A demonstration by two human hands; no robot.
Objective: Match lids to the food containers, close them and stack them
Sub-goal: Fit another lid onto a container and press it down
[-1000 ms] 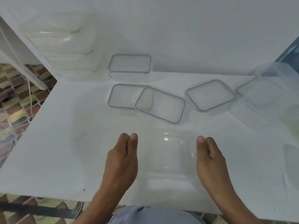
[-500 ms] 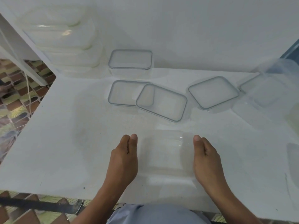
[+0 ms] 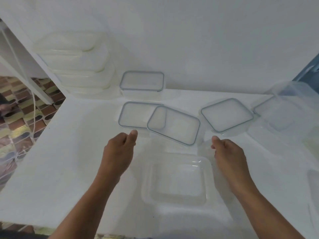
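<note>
An open clear square container [image 3: 177, 180] stands on the white table [image 3: 69, 161] close to me, with no lid on it. My left hand [image 3: 119, 149] hovers past its far left corner, and my right hand [image 3: 227, 152] past its far right corner. Neither hand holds anything, and the fingers are loosely curled. Just beyond the hands lie grey-rimmed lids: a rectangular lid [image 3: 133, 114], a larger rectangular lid [image 3: 177, 126] overlapping it, and a square lid [image 3: 227, 114].
A small closed container [image 3: 141, 81] sits against the back wall. Several closed containers [image 3: 74, 66] are stacked at the back left. More clear containers [image 3: 293, 104] and another lid [image 3: 264, 106] crowd the right side. The table's left edge drops to a tiled floor.
Both hands have let go of the clear container's sides and moved forward towards the lids. The container now stands by itself nearer to me.
</note>
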